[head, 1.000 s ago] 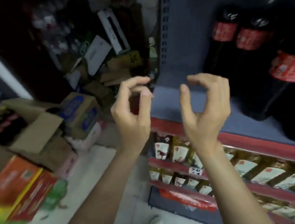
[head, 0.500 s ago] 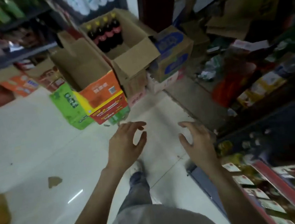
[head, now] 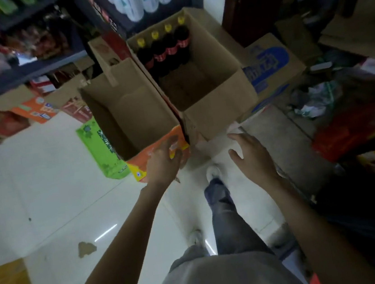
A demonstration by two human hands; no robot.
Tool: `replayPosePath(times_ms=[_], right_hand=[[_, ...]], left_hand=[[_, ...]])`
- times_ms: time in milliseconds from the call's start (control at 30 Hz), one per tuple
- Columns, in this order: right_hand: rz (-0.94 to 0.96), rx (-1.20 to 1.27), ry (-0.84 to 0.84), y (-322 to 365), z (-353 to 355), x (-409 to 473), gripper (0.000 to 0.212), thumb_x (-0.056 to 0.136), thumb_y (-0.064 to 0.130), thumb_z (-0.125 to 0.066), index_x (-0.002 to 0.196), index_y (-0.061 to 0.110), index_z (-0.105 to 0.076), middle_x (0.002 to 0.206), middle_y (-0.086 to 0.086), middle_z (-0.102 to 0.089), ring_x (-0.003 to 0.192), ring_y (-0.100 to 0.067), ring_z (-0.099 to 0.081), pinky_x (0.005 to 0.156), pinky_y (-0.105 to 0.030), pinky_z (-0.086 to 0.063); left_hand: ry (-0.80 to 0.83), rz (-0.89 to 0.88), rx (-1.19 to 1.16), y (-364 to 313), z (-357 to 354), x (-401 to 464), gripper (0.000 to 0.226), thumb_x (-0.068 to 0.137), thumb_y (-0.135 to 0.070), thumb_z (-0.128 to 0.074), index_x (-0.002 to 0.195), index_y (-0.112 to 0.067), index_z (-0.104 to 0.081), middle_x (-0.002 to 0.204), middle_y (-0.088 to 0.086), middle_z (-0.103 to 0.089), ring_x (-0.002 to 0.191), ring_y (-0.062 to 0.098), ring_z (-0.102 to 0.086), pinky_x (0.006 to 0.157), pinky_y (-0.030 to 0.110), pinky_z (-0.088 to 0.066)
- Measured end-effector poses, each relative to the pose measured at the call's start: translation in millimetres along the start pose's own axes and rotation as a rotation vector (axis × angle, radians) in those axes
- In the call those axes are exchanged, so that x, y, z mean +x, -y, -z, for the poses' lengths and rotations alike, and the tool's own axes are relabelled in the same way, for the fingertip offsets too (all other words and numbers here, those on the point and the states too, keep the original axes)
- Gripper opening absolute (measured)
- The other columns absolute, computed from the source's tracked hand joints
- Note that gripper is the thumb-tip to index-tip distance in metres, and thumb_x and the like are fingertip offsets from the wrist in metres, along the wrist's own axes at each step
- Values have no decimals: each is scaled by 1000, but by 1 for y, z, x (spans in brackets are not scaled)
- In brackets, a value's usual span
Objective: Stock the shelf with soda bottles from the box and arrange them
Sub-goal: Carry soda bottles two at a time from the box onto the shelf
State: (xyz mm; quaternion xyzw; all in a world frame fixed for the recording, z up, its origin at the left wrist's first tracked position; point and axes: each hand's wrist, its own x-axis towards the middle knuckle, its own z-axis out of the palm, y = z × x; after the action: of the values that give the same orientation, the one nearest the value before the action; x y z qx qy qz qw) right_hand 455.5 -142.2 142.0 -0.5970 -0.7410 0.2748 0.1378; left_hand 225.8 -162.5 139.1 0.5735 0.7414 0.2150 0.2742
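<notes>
An open brown cardboard box point(head: 216, 112) stands on the floor ahead, with several dark soda bottles point(head: 165, 47) with yellow caps and red labels lined along its far wall. Beside it on the left stands an empty orange-fronted box point(head: 128, 111). My left hand point(head: 164, 162) reaches forward over the near edge of the orange box, fingers loosely curled, holding nothing. My right hand point(head: 250, 151) is stretched out below the brown box's near wall, fingers spread and empty.
A green carton point(head: 102, 150) leans left of the orange box. A blue-printed box point(head: 269, 68) and crumpled wrappers lie to the right. Shelves of goods run along the left and back. White tiled floor point(head: 33, 179) spreads in front; my legs and shoes show below.
The view has swung from the shelf of cola bottles down to the boxes on the floor. Both hands have dropped, loosened and moved forward toward the boxes.
</notes>
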Motion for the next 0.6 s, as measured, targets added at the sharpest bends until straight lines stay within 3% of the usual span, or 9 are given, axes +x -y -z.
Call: replayPosePath(times_ms=[100,233,400,500,600], right_hand=[[67,24,8,-2,12,85,39,94,14,-58,132,7,-52,129,-13,-56,120,-29,-51,90,-35,-43],[154,99,-12,4,31,183,38,92,13,-59,130,9,-55,124,-11,-61,115,-26,-55,88,-30,-44],[194,159,1,23,25,302,36,92,16,-60,128,14,-55,121,-1,-62,111,-13,-56,86,-19,-38],[197,223,20,31,1,369,37,91,15,-62,127,15,-54,121,1,-61,110,-9,-54,89,-21,-43],[233,219,22,33,-35,431,43,88,15,-65,129,14,-52,126,-2,-58,115,-14,-54,94,-31,-49]], left_hand=[[-41,24,14,-4,-3,78,38,88,-20,-57,126,-16,-56,119,10,-63,106,30,-61,84,37,-49],[-175,122,-98,-15,2,157,38,87,-33,-49,123,-23,-56,119,-1,-63,106,19,-60,84,38,-52],[-246,150,-152,-6,18,263,31,92,-29,-56,120,-16,-58,116,0,-65,105,15,-61,82,37,-52],[-173,142,-112,7,23,326,35,94,-25,-56,128,-17,-51,123,4,-59,109,17,-57,84,31,-48],[-208,106,-4,28,20,384,42,92,-27,-57,132,-16,-47,133,8,-51,123,25,-48,100,41,-43]])
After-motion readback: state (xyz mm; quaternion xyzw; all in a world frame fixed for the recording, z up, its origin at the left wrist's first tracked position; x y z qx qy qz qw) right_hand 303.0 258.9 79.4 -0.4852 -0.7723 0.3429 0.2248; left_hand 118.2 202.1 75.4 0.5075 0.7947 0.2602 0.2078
